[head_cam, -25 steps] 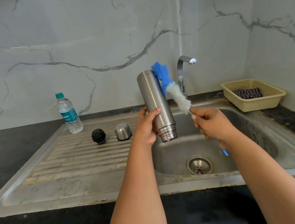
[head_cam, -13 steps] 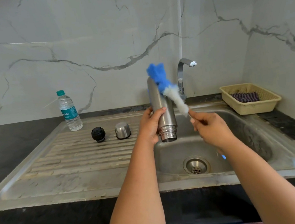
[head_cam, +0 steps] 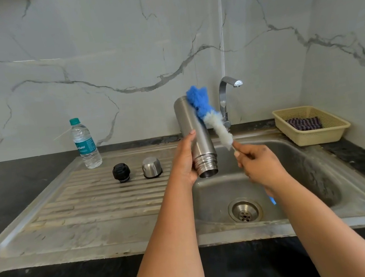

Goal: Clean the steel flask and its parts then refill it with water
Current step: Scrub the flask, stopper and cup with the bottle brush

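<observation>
1. Rubbing along the outside, the blue-and-white fluffy bottle brush (head_cam: 208,114) has slid back up the inverted cylindrical steel flask (head_cam: 196,136) since a moment ago.
2. Left hand (head_cam: 185,161) grips the flask above the steel sink (head_cam: 318,167); right hand (head_cam: 260,165) pinches the brush handle.
3. Outer scrubbing continues; rinsing and refilling remain.

The right hand (head_cam: 260,165) hides most of the brush handle (head_cam: 272,200).

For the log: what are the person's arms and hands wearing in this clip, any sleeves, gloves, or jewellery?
Both forearms are bare as far as the frame shows. The left hand and right hand have no gloves, and no rings, watch or bracelet are visible. No sleeve shows in this frame.
</observation>
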`<state>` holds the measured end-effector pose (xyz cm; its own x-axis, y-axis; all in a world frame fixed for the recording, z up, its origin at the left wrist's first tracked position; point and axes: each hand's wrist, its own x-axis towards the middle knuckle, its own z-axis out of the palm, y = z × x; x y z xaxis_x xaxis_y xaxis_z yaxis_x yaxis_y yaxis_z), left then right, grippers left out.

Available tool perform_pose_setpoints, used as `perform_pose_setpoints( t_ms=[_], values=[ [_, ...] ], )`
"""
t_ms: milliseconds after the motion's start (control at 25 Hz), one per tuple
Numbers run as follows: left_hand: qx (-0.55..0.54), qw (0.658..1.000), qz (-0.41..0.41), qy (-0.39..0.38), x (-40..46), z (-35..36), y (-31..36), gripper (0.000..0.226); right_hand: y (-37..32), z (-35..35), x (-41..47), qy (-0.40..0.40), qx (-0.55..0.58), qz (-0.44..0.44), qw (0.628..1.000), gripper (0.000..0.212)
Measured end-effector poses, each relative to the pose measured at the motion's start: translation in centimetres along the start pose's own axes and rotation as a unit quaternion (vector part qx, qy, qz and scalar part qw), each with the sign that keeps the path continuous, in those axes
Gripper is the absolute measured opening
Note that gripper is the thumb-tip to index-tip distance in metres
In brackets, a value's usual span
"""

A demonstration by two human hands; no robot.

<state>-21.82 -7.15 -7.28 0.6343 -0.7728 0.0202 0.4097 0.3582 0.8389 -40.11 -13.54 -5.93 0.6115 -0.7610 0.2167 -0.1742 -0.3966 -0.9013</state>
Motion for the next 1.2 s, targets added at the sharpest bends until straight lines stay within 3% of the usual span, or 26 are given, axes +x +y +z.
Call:
perform_pose_setpoints(
  t_ms=[120, 280, 480, 640, 800, 920, 1080, 1200],
  values=[
    [-0.02, 1.0, 0.003, 0.002, 0.2, -0.7, 0.1, 0.069, 0.6, -0.1, -2.0, -0.037, -0.018, -0.008, 0.999, 0.028],
    [-0.074, 0.994, 0.027, 0.07, 1.0, -2.2, 0.2, 0.06, 2.1, -2.0, -7.4, -0.111, -0.002, 0.031, 0.993, 0.023],
    [-0.044, 0.999, 0.016, 0.029, 0.2, -1.1, 0.2, 0.079, -0.9, -1.3, -2.1, -0.046, -0.005, 0.025, 0.999, 0.026],
    [-0.053, 0.998, 0.037, 0.008, 0.0, -1.2, 1.0, 0.071, -0.7, -1.1, -3.0, -0.064, 0.028, 0.008, 0.998, 0.022],
    [-0.083, 0.996, 0.02, 0.01, 0.2, -1.9, 1.2, 0.041, 1.0, -2.6, -7.5, -0.128, 0.108, 0.07, 0.983, 0.029],
    [-0.084, 0.996, 0.019, 0.014, 0.3, -2.1, 0.8, 0.039, -0.1, -3.5, -6.7, -0.138, 0.081, 0.059, 0.985, 0.032],
    [-0.006, 1.0, -0.005, -0.01, -0.4, -1.0, 1.1, 0.043, -3.2, -1.0, -2.3, -0.077, 0.001, -0.032, 0.996, 0.029],
    [0.049, 0.998, 0.021, -0.024, -0.2, -0.3, 0.6, 0.069, -3.0, -0.2, -1.0, -0.026, -0.038, -0.046, 0.998, 0.032]
  ],
)
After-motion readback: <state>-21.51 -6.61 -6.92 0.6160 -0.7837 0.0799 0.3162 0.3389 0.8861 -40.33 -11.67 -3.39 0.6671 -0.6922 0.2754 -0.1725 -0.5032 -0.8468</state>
